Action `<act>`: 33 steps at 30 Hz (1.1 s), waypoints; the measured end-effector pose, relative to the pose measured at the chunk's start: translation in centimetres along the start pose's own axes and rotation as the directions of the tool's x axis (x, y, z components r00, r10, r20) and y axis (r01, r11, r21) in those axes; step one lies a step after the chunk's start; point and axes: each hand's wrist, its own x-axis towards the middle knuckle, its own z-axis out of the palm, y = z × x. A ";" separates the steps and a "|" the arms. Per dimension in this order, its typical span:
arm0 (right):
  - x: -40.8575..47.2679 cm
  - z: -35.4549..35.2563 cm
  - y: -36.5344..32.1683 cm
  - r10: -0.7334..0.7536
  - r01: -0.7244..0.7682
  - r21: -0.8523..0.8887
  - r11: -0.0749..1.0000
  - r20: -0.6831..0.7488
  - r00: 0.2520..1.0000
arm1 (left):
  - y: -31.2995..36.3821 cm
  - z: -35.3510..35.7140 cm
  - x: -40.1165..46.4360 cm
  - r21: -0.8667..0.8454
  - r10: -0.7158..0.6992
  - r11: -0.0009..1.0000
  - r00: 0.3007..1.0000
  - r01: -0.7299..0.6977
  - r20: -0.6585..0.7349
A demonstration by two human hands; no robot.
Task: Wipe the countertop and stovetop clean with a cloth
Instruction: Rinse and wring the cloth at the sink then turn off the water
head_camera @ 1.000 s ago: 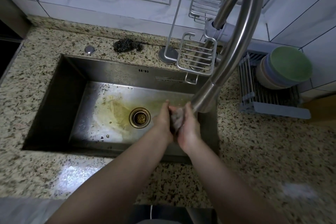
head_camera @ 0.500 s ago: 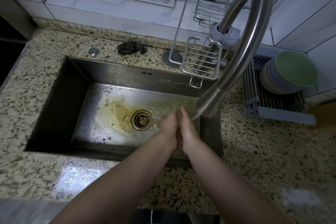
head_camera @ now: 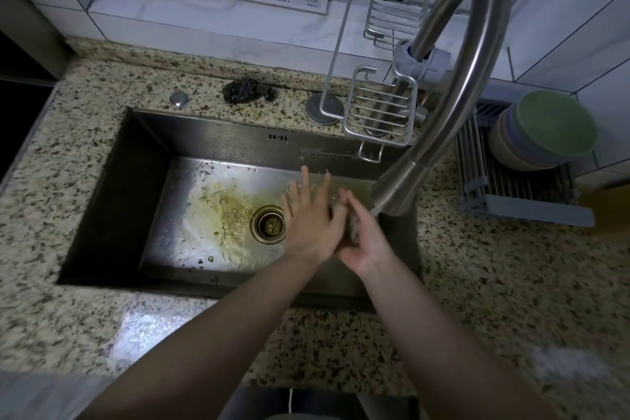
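grey wet cloth (head_camera: pixel 353 225) (crumpled) between both hands (head_camera: pixel 337 228).

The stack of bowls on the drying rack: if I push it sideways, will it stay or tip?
The stack of bowls already leans on its side against the wall, so it would probably roll or slide. The bowls look like light plastic, and the ribbed drying rack likely grips little.
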 end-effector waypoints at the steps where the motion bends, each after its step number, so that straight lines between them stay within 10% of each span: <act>1: 0.3 0.2 -0.4 0.004 -0.004 -0.002 1.000 -0.022 1.000 | 0.0 -0.1 -0.3 -0.250 -0.096 0.964 0.995 0.091 -0.010; 6: 2.6 1.0 -2.1 -0.037 0.039 0.220 0.975 -0.009 0.999 | -0.9 -1.1 -1.6 -0.713 -0.440 0.633 0.898 0.300 -0.013; 18: 3.3 0.5 -2.0 -0.101 0.100 -0.091 0.991 -0.005 0.995 | -2.5 -1.1 -1.9 -0.772 -0.450 0.538 0.890 0.339 0.078; 25: 2.6 1.0 -1.6 -0.044 0.037 0.095 0.995 0.067 0.997 | -2.7 -0.9 -1.8 -0.792 -0.469 0.489 0.876 0.364 0.113; 33: 3.2 1.1 -1.6 -0.084 0.070 -0.110 0.991 -0.135 0.987 | -2.9 -0.8 -2.0 -0.790 -0.482 0.474 0.865 0.390 0.138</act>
